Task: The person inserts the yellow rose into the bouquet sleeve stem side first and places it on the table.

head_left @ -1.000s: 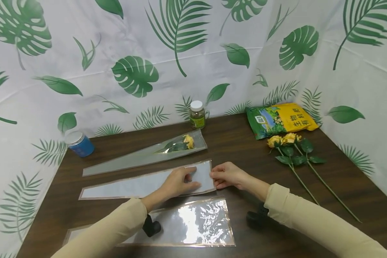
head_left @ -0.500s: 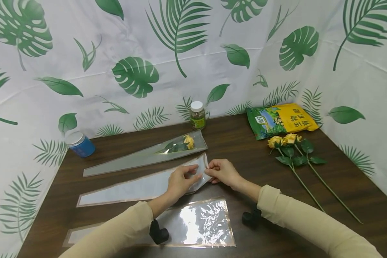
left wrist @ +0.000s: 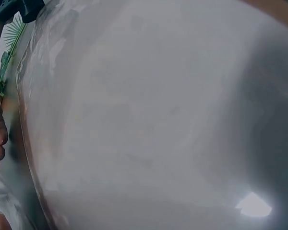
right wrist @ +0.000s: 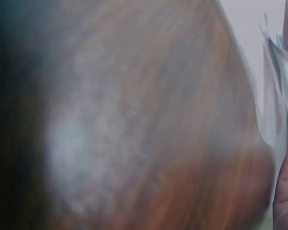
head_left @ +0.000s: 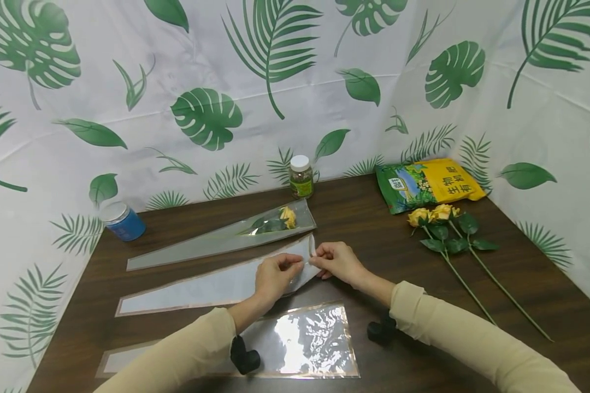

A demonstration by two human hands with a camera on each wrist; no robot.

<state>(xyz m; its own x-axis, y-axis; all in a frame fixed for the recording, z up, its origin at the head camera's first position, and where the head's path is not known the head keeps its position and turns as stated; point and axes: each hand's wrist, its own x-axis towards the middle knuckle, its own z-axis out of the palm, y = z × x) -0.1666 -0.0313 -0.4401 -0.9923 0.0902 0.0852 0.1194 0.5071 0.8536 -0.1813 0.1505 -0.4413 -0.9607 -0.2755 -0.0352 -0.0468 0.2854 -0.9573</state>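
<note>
A long tapered flower sleeve (head_left: 196, 286) of clear film with a pale inside lies in the middle of the table, its wide end lifted and bent up. At that wide end my right hand (head_left: 339, 265) pinches the edge between thumb and fingers. Close beside it, my left hand (head_left: 277, 275) pinches the film with thumb and forefinger. The two hands' fingertips nearly meet. In the right wrist view, thin film layers (right wrist: 271, 91) stand apart near the fingers at the right edge. The left wrist view shows mostly a glossy clear sleeve (left wrist: 134, 105) below the hand.
Behind lies a sleeve (head_left: 187, 248) with a yellow rose (head_left: 288, 217) inside. Another clear sleeve (head_left: 319, 338) lies in front, under the left forearm. Two yellow roses (head_left: 444, 245) and a fertilizer bag (head_left: 430, 184) are right. A green-labelled jar (head_left: 301, 177) and blue jar (head_left: 124, 221) stand behind.
The sleeve's wide end has gone from flat to lifted and curled. My right hand has shifted slightly left with the edge. My left thumb and forefinger have closed together on the film.
</note>
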